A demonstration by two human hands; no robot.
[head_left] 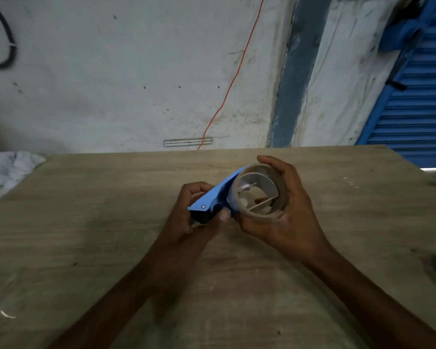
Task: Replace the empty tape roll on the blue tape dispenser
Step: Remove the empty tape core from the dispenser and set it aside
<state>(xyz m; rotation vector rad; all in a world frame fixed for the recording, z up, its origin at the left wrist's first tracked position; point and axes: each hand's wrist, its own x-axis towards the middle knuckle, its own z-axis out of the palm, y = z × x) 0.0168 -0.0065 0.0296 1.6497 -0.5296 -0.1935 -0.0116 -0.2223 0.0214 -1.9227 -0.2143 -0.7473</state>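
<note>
Above wooden table (111,222), hands grip blue tape dispenser (218,195), cardboard roll (258,192).

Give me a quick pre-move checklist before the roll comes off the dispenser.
1. Left hand grips the blue tape dispenser at its handle end: ok.
2. Right hand wraps the cardboard roll: ok.
3. Roll is empty of tape: cannot tell.
4. Roll sits on the dispenser hub: cannot tell.
5. Dispenser held above the wooden table, not resting on it: ok.
6. Replacement roll in view: not ok.
</note>
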